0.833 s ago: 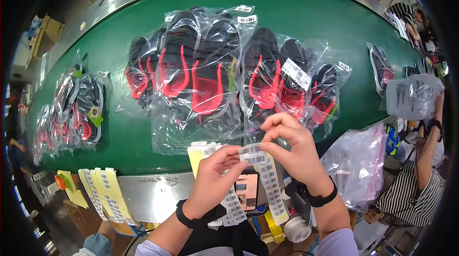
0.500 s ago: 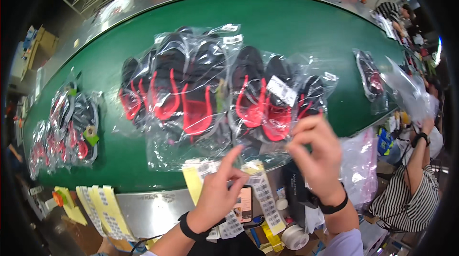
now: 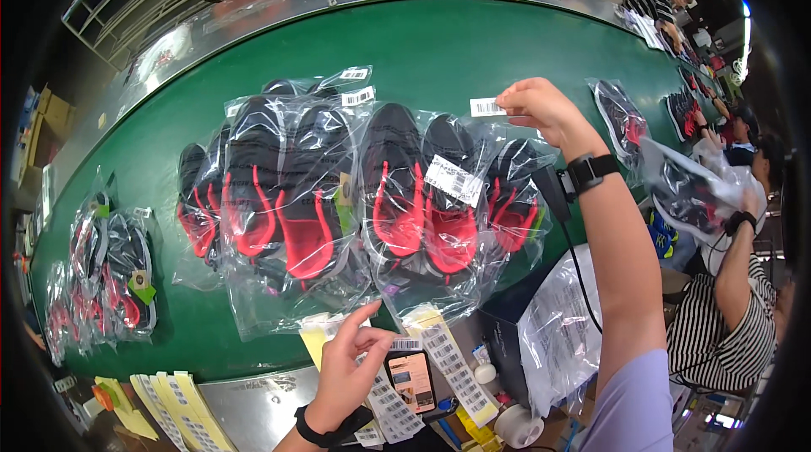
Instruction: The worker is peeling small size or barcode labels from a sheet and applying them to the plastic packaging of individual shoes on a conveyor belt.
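My right hand pinches a small white barcode label by its end, above the green work surface, beyond the bagged shoes on the right. My left hand is near the front edge, index finger stretched out and the others curled. Another barcode label sticks out at its fingertips, seemingly pinched there. Between and beyond the hands lie several black-and-red shoes in clear plastic bags. A white label lies on one bag, and another barcode label shows at the far bags.
More bagged shoes lie at the left and one bagged shoe at the right. Label strips, a phone and a dark box line the near edge. A co-worker in a striped garment handles a bagged shoe at the right.
My right hand has moved away and up from the near right bags, and the label in it now shows. My left hand has shifted slightly down and left. The view has tilted, showing an orange fan.
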Available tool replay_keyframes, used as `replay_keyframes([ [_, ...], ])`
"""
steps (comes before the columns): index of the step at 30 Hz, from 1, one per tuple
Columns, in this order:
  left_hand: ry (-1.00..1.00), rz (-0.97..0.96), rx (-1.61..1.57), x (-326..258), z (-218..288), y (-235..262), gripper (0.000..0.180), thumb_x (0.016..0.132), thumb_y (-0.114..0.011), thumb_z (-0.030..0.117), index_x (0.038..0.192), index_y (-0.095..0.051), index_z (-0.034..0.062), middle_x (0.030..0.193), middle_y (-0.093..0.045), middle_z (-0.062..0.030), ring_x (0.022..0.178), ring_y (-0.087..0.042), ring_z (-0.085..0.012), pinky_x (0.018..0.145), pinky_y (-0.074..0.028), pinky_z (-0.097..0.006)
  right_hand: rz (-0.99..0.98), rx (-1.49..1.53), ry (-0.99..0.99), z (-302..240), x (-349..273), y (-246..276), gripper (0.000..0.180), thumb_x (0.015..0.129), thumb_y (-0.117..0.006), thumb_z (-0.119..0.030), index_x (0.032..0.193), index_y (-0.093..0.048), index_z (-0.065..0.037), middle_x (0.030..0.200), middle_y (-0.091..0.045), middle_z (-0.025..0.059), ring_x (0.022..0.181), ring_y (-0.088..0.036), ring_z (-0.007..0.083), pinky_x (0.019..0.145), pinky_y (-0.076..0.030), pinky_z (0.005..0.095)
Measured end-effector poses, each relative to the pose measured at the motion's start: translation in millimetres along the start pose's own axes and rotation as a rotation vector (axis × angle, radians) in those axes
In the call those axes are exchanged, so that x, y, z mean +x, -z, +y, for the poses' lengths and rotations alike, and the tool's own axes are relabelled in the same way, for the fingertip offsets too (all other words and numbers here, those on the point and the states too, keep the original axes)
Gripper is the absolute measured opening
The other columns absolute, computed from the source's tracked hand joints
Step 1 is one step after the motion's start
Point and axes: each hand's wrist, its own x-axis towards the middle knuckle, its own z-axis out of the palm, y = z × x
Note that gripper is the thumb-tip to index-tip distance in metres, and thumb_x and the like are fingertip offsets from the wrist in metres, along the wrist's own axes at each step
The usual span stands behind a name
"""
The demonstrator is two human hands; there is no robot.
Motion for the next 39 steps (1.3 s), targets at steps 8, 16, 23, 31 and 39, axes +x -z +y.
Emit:
replay_keyframes([
  [8, -0.017, -0.029, 0.011, 5.9, -1.0, -1.4, 0.048, 0.096, -0.058, -0.001, 0.141, -0.042, -0.0036, 0.102, -0.071, -0.0147, 0.098, -0.065, -0.0151, 0.089, -0.049, -0.029, 0.01, 0.069, -0.072, 25.7, 11.6, -4.8, 0.008, 0.085, -0.072, -0.007, 0.086, -0.064, -0.005, 0.08, -0.066, 0.0044, 0.067, -0.061, 0.0127, 0.061, -0.053, 0.0262],
  [16, -0.021, -0.033, 0.041, 4.0, 0.1, -0.4, 0.043, 0.096, -0.058, 0.0, 0.137, -0.047, -0.0053, 0.101, -0.073, -0.0152, 0.096, -0.067, -0.0158, 0.087, -0.052, -0.03, 0.371, 0.03, 0.197, 40.5, -23.4, -1.4, 0.028, 0.084, -0.067, 0.001, 0.112, -0.064, 0.002, 0.082, -0.066, 0.0052, 0.065, -0.06, 0.0133, 0.063, -0.051, 0.0266],
  [23, -0.005, 0.059, -0.315, 1.1, 42.3, -7.3, 0.043, 0.096, -0.057, -0.002, 0.138, -0.046, -0.0047, 0.111, -0.07, -0.0157, 0.107, -0.063, -0.0158, 0.092, -0.05, -0.029, 0.064, 0.197, 0.46, 13.8, -148.6, -62.4, 0.013, 0.087, -0.065, 0.002, 0.1, -0.068, 0.003, 0.09, -0.066, 0.0031, 0.083, -0.06, 0.0094, 0.072, -0.048, 0.0239],
  [31, -0.381, 0.121, 0.607, -28.4, 92.4, 7.1, 0.043, 0.092, -0.061, -0.001, 0.132, -0.049, -0.0072, 0.11, -0.069, -0.0168, 0.097, -0.068, -0.018, 0.088, -0.054, -0.031, -0.097, -0.133, 0.629, 32.7, -182.7, -87.2, 0.009, 0.084, -0.068, -0.002, 0.092, -0.068, 0.003, 0.087, -0.066, 0.0115, 0.076, -0.065, 0.022, 0.069, -0.051, 0.0312],
  [39, -0.282, 0.414, 0.207, -30.4, 84.6, 17.4, 0.052, 0.09, -0.058, -0.004, 0.14, -0.042, -0.0033, 0.116, -0.064, -0.016, 0.105, -0.062, -0.019, 0.095, -0.048, -0.032, 0.591, -0.381, 0.495, 130.5, -53.3, 62.6, 0.013, 0.083, -0.068, -0.013, 0.084, -0.07, 0.0, 0.081, -0.068, 0.014, 0.076, -0.069, 0.0288, 0.071, -0.053, 0.039],
])
